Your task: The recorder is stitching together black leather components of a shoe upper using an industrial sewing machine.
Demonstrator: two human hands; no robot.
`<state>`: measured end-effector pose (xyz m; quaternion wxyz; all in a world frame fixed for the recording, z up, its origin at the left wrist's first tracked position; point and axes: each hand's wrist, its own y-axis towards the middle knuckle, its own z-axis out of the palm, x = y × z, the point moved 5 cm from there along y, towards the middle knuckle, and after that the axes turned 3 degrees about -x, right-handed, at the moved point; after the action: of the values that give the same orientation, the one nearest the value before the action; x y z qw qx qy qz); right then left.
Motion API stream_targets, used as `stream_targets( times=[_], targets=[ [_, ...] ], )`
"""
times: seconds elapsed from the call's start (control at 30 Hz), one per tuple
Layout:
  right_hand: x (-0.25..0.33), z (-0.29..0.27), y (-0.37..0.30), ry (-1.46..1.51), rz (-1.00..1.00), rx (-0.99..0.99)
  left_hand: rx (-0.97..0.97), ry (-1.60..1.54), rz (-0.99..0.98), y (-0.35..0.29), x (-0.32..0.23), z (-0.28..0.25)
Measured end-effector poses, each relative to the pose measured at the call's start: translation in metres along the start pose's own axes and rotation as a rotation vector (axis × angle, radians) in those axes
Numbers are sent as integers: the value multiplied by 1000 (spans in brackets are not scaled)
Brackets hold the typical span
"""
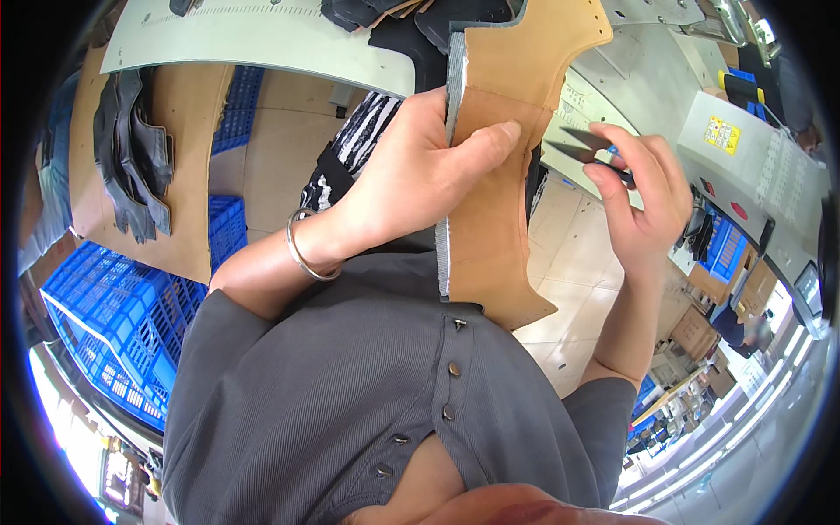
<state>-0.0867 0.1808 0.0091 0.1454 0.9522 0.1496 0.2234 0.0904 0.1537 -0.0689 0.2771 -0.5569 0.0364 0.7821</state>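
My left hand [420, 171] grips a long tan leather piece [494, 219] by its left edge, the thumb lying flat on its face. The piece hangs upright in front of my chest, with a grey lining strip along the left side and curved, pointed ends. A seam runs across it near the thumb. In my right hand [643, 188] is a pair of small thread snips [588, 150] with dark blades. Their tips point left toward the leather's right edge, apart from it. The blades are slightly spread.
A pale work table [262, 39] curves across the top, with black leather pieces [420, 31] on it. To the left, dark cut pieces [131, 157] lie on a brown board [188, 149] above blue plastic crates [122, 324]. A grey machine [744, 157] stands at the right.
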Motion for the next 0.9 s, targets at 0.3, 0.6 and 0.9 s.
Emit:
stream_targets(
  times=[0.3,0.6,0.9],
  targets=[
    [28,-13,-1,-369,-178,6,-4,126,37,-4,-5,4],
    [33,-15,-2,-385,-173,21,9,135,16,-4,-3,5],
    [31,-13,-4,-357,-140,30,5,159,30,-4,-2,7]
  ],
)
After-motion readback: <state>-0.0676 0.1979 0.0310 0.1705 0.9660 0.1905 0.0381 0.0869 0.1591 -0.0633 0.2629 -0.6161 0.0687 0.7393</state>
